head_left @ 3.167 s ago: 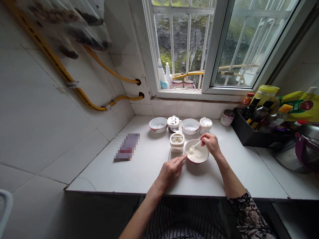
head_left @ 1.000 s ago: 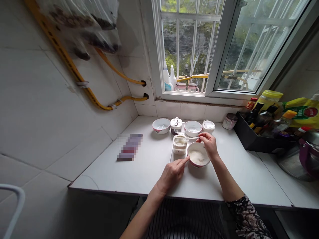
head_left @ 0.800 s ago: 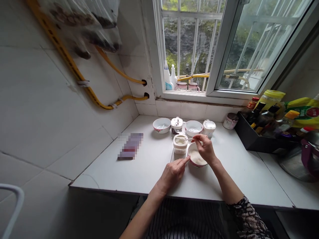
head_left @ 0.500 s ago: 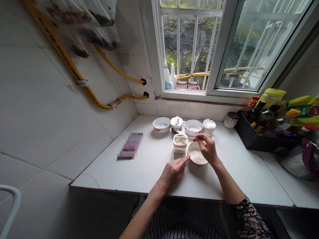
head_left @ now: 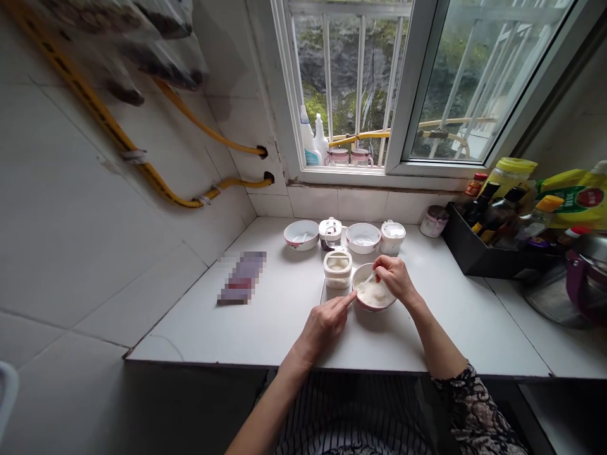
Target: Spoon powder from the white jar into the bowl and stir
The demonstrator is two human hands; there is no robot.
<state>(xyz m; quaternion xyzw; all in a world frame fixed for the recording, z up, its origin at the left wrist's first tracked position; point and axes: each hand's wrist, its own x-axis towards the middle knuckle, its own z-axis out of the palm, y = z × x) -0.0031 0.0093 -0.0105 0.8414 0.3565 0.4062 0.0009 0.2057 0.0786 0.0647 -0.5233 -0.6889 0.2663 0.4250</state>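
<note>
A: Right hand (head_left: 396, 276)?
B: Fingers pinched together on the handle of a small white spoon (head_left: 369, 277). Spoon slanted, its lower end in the front bowl (head_left: 373, 308), at the pale, grainy contents (head_left: 375, 293).

A: Left hand (head_left: 327, 323)?
B: Low over the worktop (head_left: 279, 338). Extended fingertip touching the front bowl's rim on the left side. Thumb hidden; cannot tell whether the hand closes on anything. The two hands are apart, one each side of the bowl.

A: Position of that bowl?
B: Upright on the worktop, in front of the person. Open jar (head_left: 337, 279) just beside it to the left, pale contents inside.

A: Behind these?
B: A row, left to right: flower-patterned bowl (head_left: 300, 245), jar with dark contents (head_left: 330, 239), another white bowl (head_left: 363, 247), white lidded jar (head_left: 392, 240). A spoon-like shape inside the patterned bowl.

A: Farther out?
B: Pixelated object (head_left: 241, 278) flat at left, details unreadable. At right, a dark-lidded jar (head_left: 434, 222) near a black box (head_left: 488, 260) of bottles.
</note>
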